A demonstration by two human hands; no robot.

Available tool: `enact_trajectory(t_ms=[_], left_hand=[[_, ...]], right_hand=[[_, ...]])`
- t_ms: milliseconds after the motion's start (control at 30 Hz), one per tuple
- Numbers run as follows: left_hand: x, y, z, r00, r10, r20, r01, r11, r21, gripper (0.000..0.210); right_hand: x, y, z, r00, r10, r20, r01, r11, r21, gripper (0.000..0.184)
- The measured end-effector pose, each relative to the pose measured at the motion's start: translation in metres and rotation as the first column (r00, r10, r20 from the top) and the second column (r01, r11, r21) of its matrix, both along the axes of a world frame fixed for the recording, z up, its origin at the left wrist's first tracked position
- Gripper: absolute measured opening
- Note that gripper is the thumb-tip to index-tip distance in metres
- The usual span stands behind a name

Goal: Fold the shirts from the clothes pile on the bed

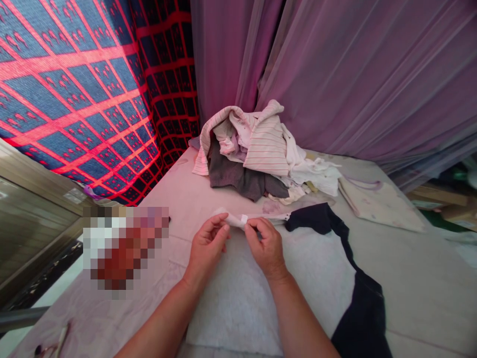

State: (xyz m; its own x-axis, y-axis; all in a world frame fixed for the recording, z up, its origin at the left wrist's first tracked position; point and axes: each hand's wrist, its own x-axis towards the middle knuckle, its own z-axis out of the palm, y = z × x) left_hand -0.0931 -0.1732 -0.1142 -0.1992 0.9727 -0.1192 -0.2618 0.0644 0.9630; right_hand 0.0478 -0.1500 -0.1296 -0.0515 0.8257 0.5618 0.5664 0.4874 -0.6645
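Observation:
A light grey shirt with a dark navy sleeve lies spread in front of me. Its pale upper edge is lifted slightly, and a small white tag shows there. My left hand pinches this edge between thumb and fingers. Just right of the tag, my right hand grips the same edge, thumb against index finger. Both forearms cross over the shirt's body and cover part of it. Whether a second sleeve lies on the left cannot be seen.
Behind the hands lies a heap of clothes with a striped garment and dark grey cloth. A folded pale cloth is at right. A blurred-out patch sits at left. Purple curtains and a red-checked cloth hang around the bed-like surface.

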Motion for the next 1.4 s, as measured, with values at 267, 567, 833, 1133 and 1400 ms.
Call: enact_trajectory(t_ms=[267, 567, 833, 1133, 1400], left_hand=[[-0.001, -0.004, -0.006, 0.939, -0.048, -0.340, 0.101, 0.985, 0.141, 0.036], [-0.001, -0.005, -0.008, 0.912, -0.084, -0.402, 0.148, 0.980, 0.131, 0.030], [-0.001, -0.004, -0.010, 0.936, -0.026, -0.350, 0.077, 0.988, 0.134, 0.038], [-0.009, 0.001, -0.016, 0.814, 0.138, -0.565, 0.012, 0.967, 0.253, 0.055], [-0.046, 0.019, -0.026, 0.346, 0.119, -0.931, -0.007, 0.992, 0.124, 0.038]], right_hand=[[0.001, -0.001, 0.002, 0.992, 0.084, -0.091, -0.092, 0.992, -0.087, 0.017], [0.002, 0.000, 0.000, 0.979, 0.115, -0.170, -0.138, 0.981, -0.136, 0.015], [0.000, 0.001, 0.000, 0.984, 0.114, -0.134, -0.129, 0.986, -0.106, 0.014], [0.002, 0.003, -0.009, 0.983, 0.046, -0.175, -0.057, 0.997, -0.056, 0.025], [0.005, 0.007, -0.017, 0.974, -0.058, -0.217, 0.055, 0.998, -0.023, 0.027]])
